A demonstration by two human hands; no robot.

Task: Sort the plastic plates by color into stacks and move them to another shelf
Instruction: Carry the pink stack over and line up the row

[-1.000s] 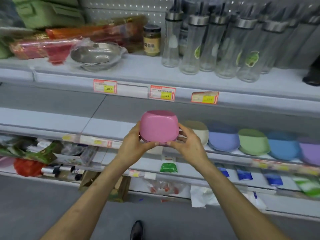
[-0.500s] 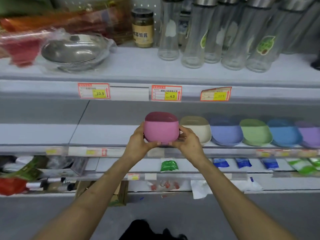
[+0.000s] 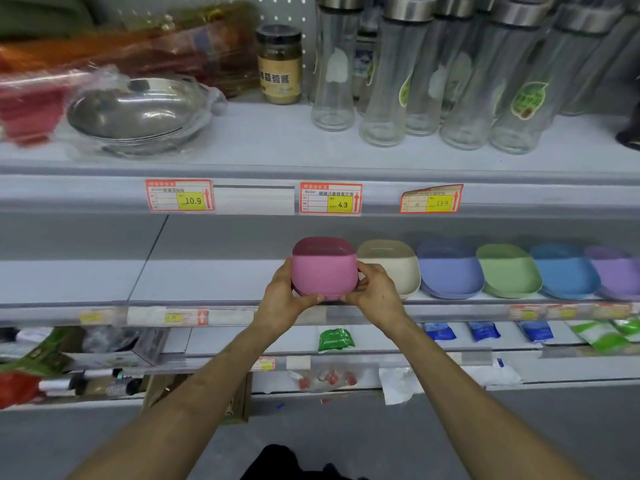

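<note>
At the centre of the frame, the pink stack point(image 3: 323, 271) had sunk to the middle shelf point(image 3: 207, 282), just left of the cream stack point(image 3: 391, 268). The left hand point(image 3: 282, 296) and right hand point(image 3: 377, 292) still gripped its sides, and placement looked nearly done.

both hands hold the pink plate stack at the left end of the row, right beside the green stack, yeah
Nearly. The head view shows the left hand and right hand holding the pink stack beside the cream stack; the green stack sits further right.
</note>
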